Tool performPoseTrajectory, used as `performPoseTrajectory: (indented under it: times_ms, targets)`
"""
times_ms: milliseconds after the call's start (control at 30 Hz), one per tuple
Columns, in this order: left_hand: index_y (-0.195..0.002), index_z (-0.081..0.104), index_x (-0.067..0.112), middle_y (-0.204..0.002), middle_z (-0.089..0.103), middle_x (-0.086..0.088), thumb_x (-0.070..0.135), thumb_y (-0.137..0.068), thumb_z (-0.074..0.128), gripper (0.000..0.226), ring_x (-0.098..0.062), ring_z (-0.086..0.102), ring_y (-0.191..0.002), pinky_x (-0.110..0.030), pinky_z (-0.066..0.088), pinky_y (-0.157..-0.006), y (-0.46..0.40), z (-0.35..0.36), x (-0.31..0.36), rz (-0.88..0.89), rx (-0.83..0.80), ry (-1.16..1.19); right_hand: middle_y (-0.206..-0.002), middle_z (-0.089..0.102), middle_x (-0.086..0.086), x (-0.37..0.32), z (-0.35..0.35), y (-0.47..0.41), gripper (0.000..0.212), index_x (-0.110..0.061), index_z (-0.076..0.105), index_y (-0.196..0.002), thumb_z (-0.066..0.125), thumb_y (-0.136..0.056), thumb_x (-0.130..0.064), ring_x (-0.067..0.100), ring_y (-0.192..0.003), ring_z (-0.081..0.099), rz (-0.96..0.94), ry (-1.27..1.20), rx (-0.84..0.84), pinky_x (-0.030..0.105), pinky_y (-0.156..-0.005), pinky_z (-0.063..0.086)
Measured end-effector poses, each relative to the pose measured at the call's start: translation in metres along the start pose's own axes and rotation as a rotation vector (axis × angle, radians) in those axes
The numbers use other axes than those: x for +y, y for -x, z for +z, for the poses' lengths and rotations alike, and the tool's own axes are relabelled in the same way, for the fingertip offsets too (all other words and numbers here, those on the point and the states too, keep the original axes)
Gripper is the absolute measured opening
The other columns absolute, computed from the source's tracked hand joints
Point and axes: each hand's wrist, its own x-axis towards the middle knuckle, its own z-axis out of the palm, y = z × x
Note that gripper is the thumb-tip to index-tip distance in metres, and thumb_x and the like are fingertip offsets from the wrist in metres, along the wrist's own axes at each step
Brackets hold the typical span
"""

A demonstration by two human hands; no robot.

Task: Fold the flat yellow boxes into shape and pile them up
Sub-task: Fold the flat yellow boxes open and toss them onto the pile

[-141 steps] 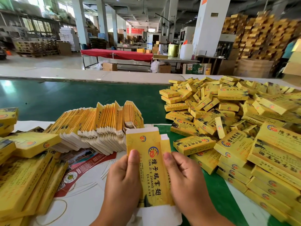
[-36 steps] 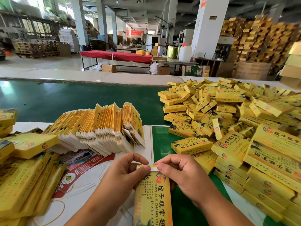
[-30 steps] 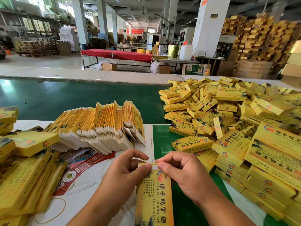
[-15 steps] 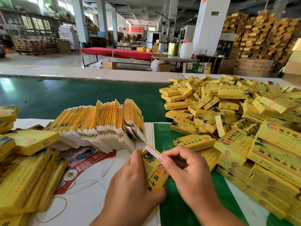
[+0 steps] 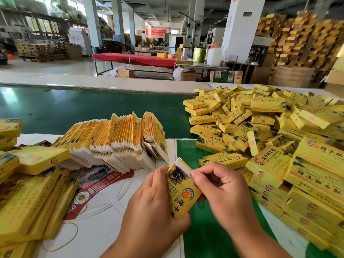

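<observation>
Vs. 0.5 s back: little change. The yellow box (image 5: 183, 190) is still tilted between my hands, its far end pointing up-left, and my right forefinger and thumb remain at its white end flap (image 5: 183, 164). Vs. approx. 1 s back the difference is plain — then the box lay lengthwise toward me with both hands' fingertips on the far flap; now it is turned and canted. Vs. 4.7 s back it was a flat blank held upright; now it has depth.

My left hand (image 5: 154, 211) wraps the box from the left, fingers curled round its body. My right hand (image 5: 221, 192) has its fingers curled, forefinger tip on the flap edge — pinching the end of the box.

The box is held above the seam where the white printed sheet (image 5: 104, 205) meets the green mat (image 5: 204, 235).

Stock: a leaning row of flat blanks (image 5: 115, 140) just beyond my left hand, unchanged. Heap of folded boxes (image 5: 260, 131) to the right, reaching near my right wrist. More yellow boxes (image 5: 28, 192) stacked at far left. No bin or tray — all lie loose on the table.
</observation>
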Motion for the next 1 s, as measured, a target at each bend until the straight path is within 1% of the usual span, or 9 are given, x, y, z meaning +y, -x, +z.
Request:
performPoseTrajectory:
  times_ms: [33,167,267,367,433,533,733,867,1000]
  targets:
    - [-0.113,0.023,0.052,-0.091,0.043,0.028,0.066,-0.056,0.061,0.07,0.009,0.046,-0.085,-0.008,0.034,-0.058,0.0,0.0,-0.001,-0.002,-0.003,-0.011,-0.063,0.068,-0.001,0.0,-0.002,0.0,0.016,-0.02,0.073,-0.075,0.069,-0.089,-0.023,0.01,-0.054,0.061,-0.042,0.071,-0.005,0.029,-0.044,0.051]
    - [-0.115,0.024,0.049,-0.092,0.043,0.025,0.065,-0.058,0.061,0.069,0.002,0.047,-0.082,-0.008,0.033,-0.059,0.0,0.0,-0.001,-0.006,-0.021,-0.043,-0.068,0.07,-0.014,-0.006,-0.007,-0.003,0.012,-0.021,0.078,-0.086,0.066,-0.09,-0.024,0.005,-0.059,0.064,-0.277,0.354,-0.03,0.023,-0.047,0.05]
    - [-0.112,0.023,0.051,-0.091,0.043,0.027,0.065,-0.059,0.061,0.067,0.008,0.047,-0.084,-0.008,0.033,-0.058,0.001,-0.001,0.0,-0.007,-0.024,-0.026,-0.089,0.077,-0.009,-0.007,-0.006,-0.003,0.026,-0.014,0.077,-0.106,0.059,-0.092,-0.027,0.001,-0.077,0.07,-0.349,0.395,-0.036,0.025,-0.059,0.057]
    - [-0.107,0.015,0.055,-0.09,0.041,0.028,0.066,-0.059,0.061,0.068,0.01,0.046,-0.083,-0.009,0.033,-0.056,0.001,-0.003,0.001,-0.008,-0.027,-0.019,-0.094,0.077,-0.006,-0.007,-0.004,-0.003,0.031,-0.014,0.072,-0.117,0.057,-0.093,-0.028,0.006,-0.079,0.071,-0.337,0.325,-0.06,0.032,-0.057,0.058]
    - [-0.106,0.013,0.055,-0.089,0.041,0.027,0.065,-0.06,0.062,0.068,0.009,0.046,-0.082,-0.01,0.034,-0.056,0.001,-0.003,0.001,-0.005,-0.024,-0.022,-0.099,0.076,-0.007,-0.006,-0.004,-0.003,0.032,-0.014,0.07,-0.119,0.057,-0.093,-0.028,0.004,-0.082,0.071,-0.354,0.294,-0.087,0.031,-0.059,0.058]
    - [-0.11,0.022,0.05,-0.089,0.041,0.026,0.065,-0.061,0.061,0.065,0.008,0.047,-0.084,-0.011,0.036,-0.057,0.001,-0.003,0.001,-0.013,-0.023,-0.013,-0.102,0.075,-0.007,-0.006,-0.004,-0.004,0.033,-0.011,0.069,-0.12,0.06,-0.093,-0.028,-0.001,-0.085,0.07,-0.38,0.28,-0.103,0.025,-0.061,0.058]
    - [-0.113,0.025,0.047,-0.092,0.042,0.024,0.063,-0.062,0.062,0.065,0.008,0.046,-0.087,-0.01,0.037,-0.059,0.002,-0.003,-0.001,-0.032,-0.037,0.002,-0.103,0.075,-0.004,-0.003,0.001,-0.002,0.031,-0.01,0.073,-0.115,0.06,-0.09,-0.024,0.0,-0.088,0.069,-0.432,0.38,-0.096,0.022,-0.068,0.058]
    - [-0.116,0.023,0.049,-0.095,0.042,0.027,0.067,-0.06,0.061,0.071,0.007,0.046,-0.087,-0.008,0.036,-0.062,0.001,-0.003,0.0,-0.042,-0.069,0.024,-0.099,0.074,-0.01,0.001,0.002,-0.001,0.027,-0.017,0.075,-0.113,0.066,-0.088,-0.022,0.0,-0.085,0.069,-0.323,0.327,-0.118,0.019,-0.069,0.057]
    - [-0.134,0.011,0.059,-0.112,0.035,0.046,0.09,-0.047,0.058,0.103,0.027,0.033,-0.106,-0.004,0.036,-0.073,-0.001,-0.014,-0.002,0.008,-0.214,0.15,-0.086,0.074,-0.017,0.008,-0.009,-0.008,0.018,-0.035,0.075,-0.092,0.07,-0.089,-0.018,0.001,-0.078,0.07,-0.046,0.18,-0.025,0.015,-0.066,0.055]
